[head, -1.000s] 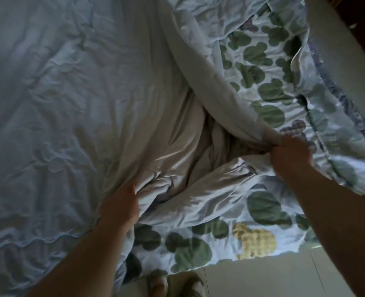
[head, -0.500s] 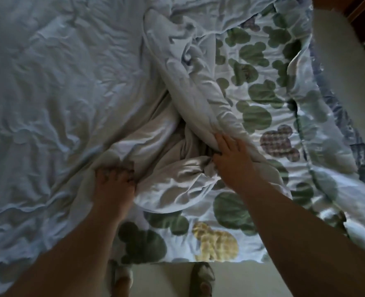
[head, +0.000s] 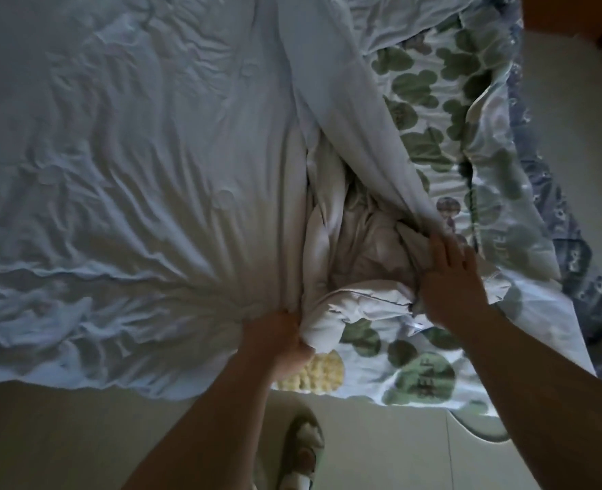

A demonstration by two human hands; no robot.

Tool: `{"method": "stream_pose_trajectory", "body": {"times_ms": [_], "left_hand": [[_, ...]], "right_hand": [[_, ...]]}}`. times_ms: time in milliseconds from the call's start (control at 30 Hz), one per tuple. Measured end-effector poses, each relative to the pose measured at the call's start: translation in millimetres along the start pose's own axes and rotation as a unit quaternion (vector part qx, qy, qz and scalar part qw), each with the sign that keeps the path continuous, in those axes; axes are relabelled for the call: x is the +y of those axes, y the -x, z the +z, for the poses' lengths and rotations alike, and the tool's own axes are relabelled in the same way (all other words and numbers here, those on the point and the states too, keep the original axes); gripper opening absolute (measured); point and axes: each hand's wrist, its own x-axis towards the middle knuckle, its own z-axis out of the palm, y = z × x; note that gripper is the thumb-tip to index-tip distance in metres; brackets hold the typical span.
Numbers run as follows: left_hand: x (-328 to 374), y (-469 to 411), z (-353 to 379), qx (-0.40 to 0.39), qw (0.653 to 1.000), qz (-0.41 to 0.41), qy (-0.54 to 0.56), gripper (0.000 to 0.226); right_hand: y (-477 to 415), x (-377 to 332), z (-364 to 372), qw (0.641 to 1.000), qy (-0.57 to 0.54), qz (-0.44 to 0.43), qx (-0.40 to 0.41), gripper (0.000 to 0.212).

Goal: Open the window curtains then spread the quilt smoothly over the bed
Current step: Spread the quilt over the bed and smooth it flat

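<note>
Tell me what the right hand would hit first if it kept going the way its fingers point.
Most likely the raised white fold of the quilt just past the fingers of the right hand, which point up the bed; depth is hard to judge.

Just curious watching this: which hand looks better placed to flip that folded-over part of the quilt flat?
Probably the right hand. It already rests on the folded-over flap of the quilt, beside the leaf-patterned side. The left hand grips bunched fabric at the bed's near edge, seemingly anchoring it.
</note>
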Motion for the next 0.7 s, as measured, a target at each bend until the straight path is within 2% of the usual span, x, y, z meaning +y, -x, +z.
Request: {"method": "stream_pose_trajectory", "body": {"times_ms": [133, 267, 367, 433, 500, 567, 633, 700], "left_hand": [[-24, 7, 10, 0.072, 0.997, 0.01, -0.038, 0.044], [-36, 13, 16, 0.045, 0.998, 0.005, -0.047, 0.036], [-36, 17, 16, 0.043, 0.996, 0.007, -0.076, 0.036], [-34, 19, 14, 0.046, 0.997, -0.012, -0.068, 0.039], [-28, 21, 9, 0.057, 0.997, -0.031, -0.041, 0.045], [-19, 23, 5, 0.106, 0.994, -0.015, -0.024, 0.063], [-7, 23, 0, 0.175, 0.984, 0.039, -0.02, 0.089], [11, 15, -7, 0.207, 0.973, 0.103, -0.029, 0.098]], "right_hand": [[3, -22, -7, 0.998, -0.017, -0.052, -0.028, 0.047], [11, -35, -10, 0.986, -0.043, -0.057, -0.15, 0.049], [16, -38, -18, 0.976, -0.03, -0.076, -0.202, 0.049], [15, -36, -26, 0.971, -0.062, -0.082, -0.218, 0.044], [11, -33, -38, 0.975, -0.113, -0.065, -0.177, 0.04], [0, -26, -49, 0.98, -0.18, 0.005, -0.085, 0.037], [-16, -19, -58, 0.975, -0.208, 0.078, -0.005, 0.034], [-35, -8, -61, 0.964, -0.238, 0.113, 0.036, 0.03]]}}
